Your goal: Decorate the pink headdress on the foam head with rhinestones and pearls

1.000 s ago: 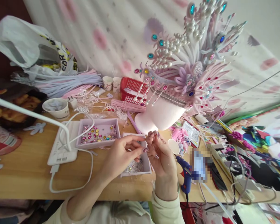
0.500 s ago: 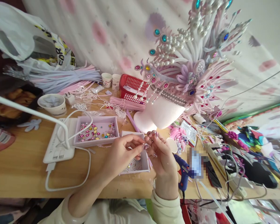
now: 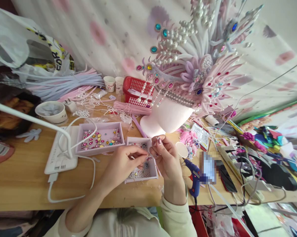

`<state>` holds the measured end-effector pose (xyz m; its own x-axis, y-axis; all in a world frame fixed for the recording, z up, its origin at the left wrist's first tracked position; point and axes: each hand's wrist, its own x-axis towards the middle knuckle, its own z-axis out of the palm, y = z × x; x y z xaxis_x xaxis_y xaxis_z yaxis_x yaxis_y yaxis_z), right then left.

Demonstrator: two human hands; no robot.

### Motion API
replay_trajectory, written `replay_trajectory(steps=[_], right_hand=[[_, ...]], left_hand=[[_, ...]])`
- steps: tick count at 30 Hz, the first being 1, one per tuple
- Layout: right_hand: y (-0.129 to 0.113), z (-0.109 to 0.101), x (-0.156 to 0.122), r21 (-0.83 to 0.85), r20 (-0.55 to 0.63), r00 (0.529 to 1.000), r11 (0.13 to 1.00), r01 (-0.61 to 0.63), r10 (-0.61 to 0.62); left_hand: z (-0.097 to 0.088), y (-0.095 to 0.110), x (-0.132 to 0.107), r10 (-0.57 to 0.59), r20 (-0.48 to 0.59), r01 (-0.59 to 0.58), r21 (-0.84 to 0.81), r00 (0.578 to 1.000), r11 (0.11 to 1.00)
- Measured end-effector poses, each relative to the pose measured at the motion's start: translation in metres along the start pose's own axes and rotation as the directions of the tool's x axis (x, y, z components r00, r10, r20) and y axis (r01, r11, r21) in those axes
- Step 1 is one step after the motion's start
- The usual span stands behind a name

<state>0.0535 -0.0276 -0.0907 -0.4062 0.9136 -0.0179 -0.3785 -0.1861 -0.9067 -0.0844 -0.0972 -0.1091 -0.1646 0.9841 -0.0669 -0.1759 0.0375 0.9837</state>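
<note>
My left hand (image 3: 122, 164) and my right hand (image 3: 166, 158) meet fingertip to fingertip just above a small lilac tray of pearl beads (image 3: 141, 173). Both hands are pinched shut on something tiny between them that I cannot make out. A second lilac tray with coloured gems (image 3: 100, 139) lies to the left of the hands. Behind them a pink foam head (image 3: 166, 118) carries a tall pink and purple headdress (image 3: 195, 62) set with pearls and gems.
A white power strip (image 3: 60, 154) with cables and a white lamp arm (image 3: 27, 120) lie left. A blue glue gun (image 3: 194, 176), a phone and tangled cords crowd the right. A red basket (image 3: 133, 90), paper cups, a white bowl (image 3: 51, 112) and foam strips stand at the back.
Both hands have dropped a little toward the bead tray and stay pinched together. The view has shifted slightly, so everything sits a bit further left.
</note>
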Motion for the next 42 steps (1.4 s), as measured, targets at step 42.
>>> replay_trajectory(steps=[42], right_hand=[[0.001, -0.025, -0.022, -0.325, 0.021, 0.999, 0.945, 0.031, -0.026]], left_hand=[[0.006, 0.001, 0.012, 0.591, 0.037, -0.552, 0.407, 0.806, 0.728]])
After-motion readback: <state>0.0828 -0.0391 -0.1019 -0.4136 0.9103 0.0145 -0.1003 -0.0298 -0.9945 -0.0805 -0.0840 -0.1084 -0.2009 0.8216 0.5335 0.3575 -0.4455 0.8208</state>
